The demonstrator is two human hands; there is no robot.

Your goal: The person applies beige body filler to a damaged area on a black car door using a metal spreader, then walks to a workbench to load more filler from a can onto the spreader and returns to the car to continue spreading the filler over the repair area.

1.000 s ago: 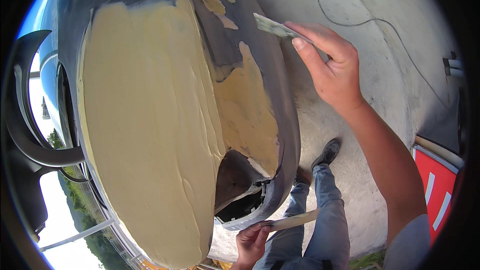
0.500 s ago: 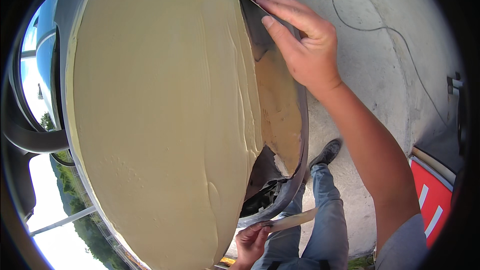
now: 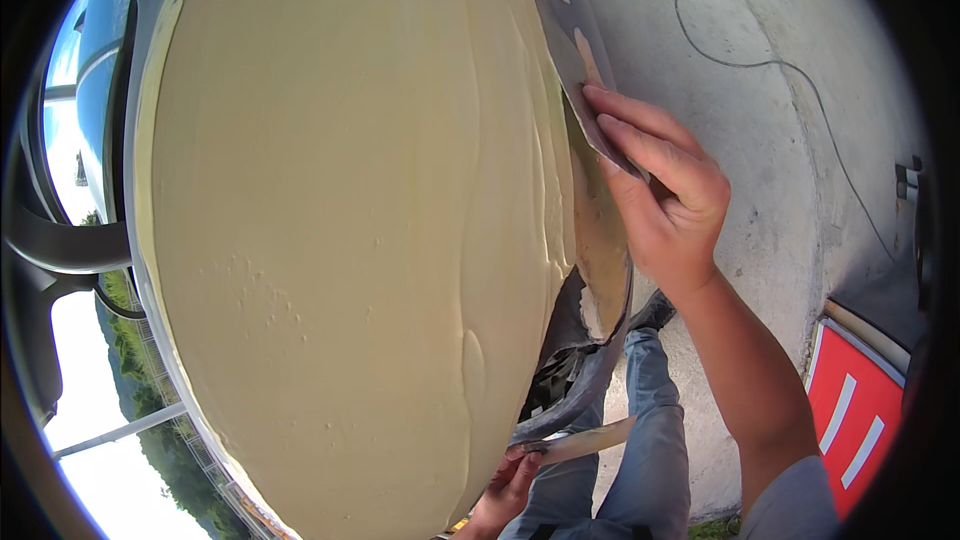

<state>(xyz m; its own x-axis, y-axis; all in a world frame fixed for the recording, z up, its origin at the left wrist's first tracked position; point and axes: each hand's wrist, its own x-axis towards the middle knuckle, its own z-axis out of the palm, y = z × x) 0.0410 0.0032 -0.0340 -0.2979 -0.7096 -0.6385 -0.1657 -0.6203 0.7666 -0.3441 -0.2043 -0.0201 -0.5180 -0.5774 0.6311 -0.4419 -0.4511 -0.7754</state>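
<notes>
A broad curved panel point(image 3: 340, 220) is coated with smooth beige filler, with ridges along its right side. At that side, my right hand point(image 3: 680, 195) pinches a thin grey spreader point(image 3: 607, 143) between thumb and fingers, its edge against or close to the panel's rim. Just below, a tan patch point(image 3: 600, 235) and a dark broken opening point(image 3: 560, 370) show. Low in the view, my left hand point(image 3: 508, 495) is closed on a flat, pale strip-like tool point(image 3: 585, 440) smeared with beige. Part of that hand is hidden behind the panel.
Concrete floor point(image 3: 740, 140) lies to the right, with a thin dark cable point(image 3: 825, 115) across it. A red board with white bars point(image 3: 850, 405) stands at the lower right. Black curved bars point(image 3: 75, 245) are at the left. My legs point(image 3: 650, 450) are below the panel.
My right hand has moved down and to the right along the panel's edge with the spreader. The view has shifted slightly. My left hand still holds the pale tool in nearly the same place.
</notes>
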